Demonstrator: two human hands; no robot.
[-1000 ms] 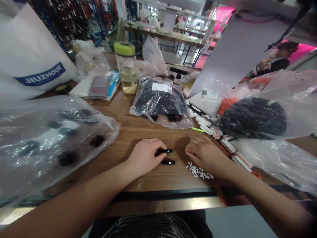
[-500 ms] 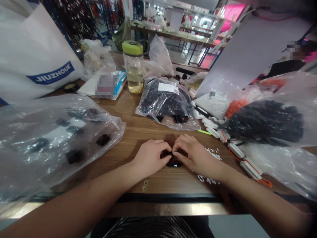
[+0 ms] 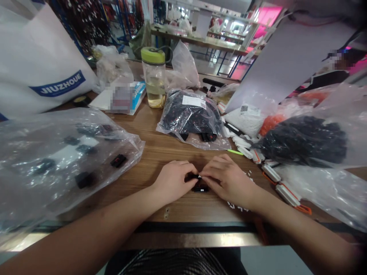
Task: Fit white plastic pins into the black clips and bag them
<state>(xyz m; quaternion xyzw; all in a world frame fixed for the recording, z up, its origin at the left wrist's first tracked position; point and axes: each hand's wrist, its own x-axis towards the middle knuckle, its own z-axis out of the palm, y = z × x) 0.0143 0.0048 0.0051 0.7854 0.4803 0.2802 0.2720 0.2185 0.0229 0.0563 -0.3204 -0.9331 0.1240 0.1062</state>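
My left hand (image 3: 173, 181) is closed, pinching a small black part (image 3: 192, 176) between thumb and fingers, mostly hidden by them. My right hand (image 3: 228, 179) meets it from the other side, its thumb and fingertips pinched around a tiny white piece (image 3: 200, 176) that touches or nearly touches the black part. Just below the fingers, a black connector-like block (image 3: 200, 189) with white dots lies on the wooden table (image 3: 137, 206). Small white pieces (image 3: 236, 207) are scattered beside and partly under my right hand.
At left spreads a clear plastic bag (image 3: 65, 160) with black parts. A full bag of black parts (image 3: 189, 114) and a green-lidded bottle (image 3: 154, 78) stand behind. White cases (image 3: 286, 194), a green stick (image 3: 235, 152) and a dark-filled bag (image 3: 306, 141) lie right. A person (image 3: 329, 78) is farther back.
A white piece now shows at my right fingertips, where none was visible before. My right hand has shifted slightly, covering more of the scattered white pieces. My left hand stays almost still.
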